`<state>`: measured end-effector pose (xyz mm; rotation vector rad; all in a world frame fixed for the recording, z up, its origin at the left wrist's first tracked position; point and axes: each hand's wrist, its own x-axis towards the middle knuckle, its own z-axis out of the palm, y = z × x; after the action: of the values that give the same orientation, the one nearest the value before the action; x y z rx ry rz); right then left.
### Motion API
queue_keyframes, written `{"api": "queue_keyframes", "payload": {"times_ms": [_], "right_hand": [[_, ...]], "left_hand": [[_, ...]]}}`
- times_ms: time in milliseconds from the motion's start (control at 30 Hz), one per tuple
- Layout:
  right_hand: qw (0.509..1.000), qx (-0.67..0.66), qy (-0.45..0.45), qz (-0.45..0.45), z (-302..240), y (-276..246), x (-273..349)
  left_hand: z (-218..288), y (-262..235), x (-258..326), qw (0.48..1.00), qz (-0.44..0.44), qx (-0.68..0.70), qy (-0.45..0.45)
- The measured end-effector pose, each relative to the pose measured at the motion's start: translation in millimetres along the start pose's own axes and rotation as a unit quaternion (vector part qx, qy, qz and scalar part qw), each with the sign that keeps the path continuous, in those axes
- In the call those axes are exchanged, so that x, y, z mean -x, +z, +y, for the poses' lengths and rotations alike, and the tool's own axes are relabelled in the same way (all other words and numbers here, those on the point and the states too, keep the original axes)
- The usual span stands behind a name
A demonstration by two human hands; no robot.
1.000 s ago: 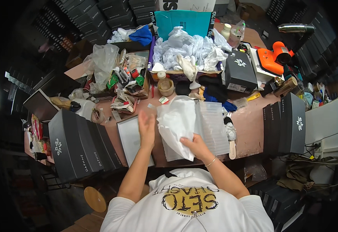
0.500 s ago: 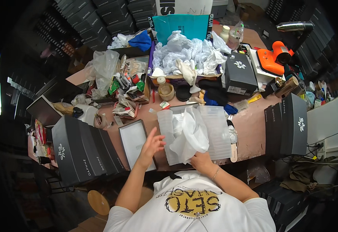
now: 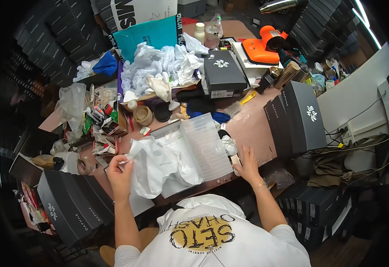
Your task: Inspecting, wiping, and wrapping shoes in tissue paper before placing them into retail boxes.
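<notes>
Two hands share the work at this cluttered brown table (image 3: 252, 129): the left hand (image 3: 121, 171) pinches the near-left edge of a crumpled sheet of white tissue paper (image 3: 159, 167), fingers closed on it and lifting it slightly, while the right hand (image 3: 248, 164) lies open and flat, fingers spread, on the table edge just right of a clear ribbed plastic lid (image 3: 205, 144), gripping nothing. The tissue paper lies over an open white shoe box (image 3: 168, 133) in the middle of the table, right in front of the person, and partly drapes over its near wall. To handle this well, I judge the pinch should stay light and near the corner, since thin paper tears when dragged against a box rim; lifting it clear before pulling sideways looks safer. The free right hand seems well placed to steady the plastic lid, which rests tilted against the box and could slide toward the table edge. A white shoe (image 3: 228, 144) lies just beside that lid, touching its right side. Stacks of black shoe boxes (image 3: 74, 207) stand close on the left, so the left elbow has little room to swing.
</notes>
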<state>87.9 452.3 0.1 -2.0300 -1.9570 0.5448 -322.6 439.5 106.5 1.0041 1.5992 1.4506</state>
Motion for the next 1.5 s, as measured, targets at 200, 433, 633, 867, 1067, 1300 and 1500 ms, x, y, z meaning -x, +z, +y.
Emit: {"api": "queue_keyframes", "payload": {"times_ms": [200,433,633,867,1067,1300,1500], "right_hand": [[0.986,-0.154,-0.063,0.013,53.1,84.8,-10.2],[0.673,-0.671,-0.007,-0.311,-69.0,-112.6,32.8],[0.878,-0.274,-0.335,-0.205,-134.8,-66.8,30.5],[0.772,-0.527,-0.032,-0.352,-142.5,24.3,-2.2],[0.41,-0.793,0.244,-0.379,-133.9,38.4,-2.6],[0.226,-0.846,0.22,-0.431,-116.3,10.6,14.0],[0.22,-0.865,0.228,-0.389,-104.0,0.7,15.5]], "left_hand": [[-7.4,51.0,-12.6,0.875,-0.006,-0.356,0.329],[-38.0,95.8,-29.2,0.997,-0.072,0.013,-0.022],[-3.9,100.3,-0.6,0.986,-0.019,-0.018,0.162],[-38.9,57.5,20.5,0.969,-0.02,-0.195,0.152],[-22.0,85.4,54.1,0.982,-0.119,-0.071,0.127],[-33.4,89.7,22.3,0.974,-0.091,-0.127,0.164],[-17.7,113.2,33.3,0.974,-0.142,-0.1,0.145]]}}
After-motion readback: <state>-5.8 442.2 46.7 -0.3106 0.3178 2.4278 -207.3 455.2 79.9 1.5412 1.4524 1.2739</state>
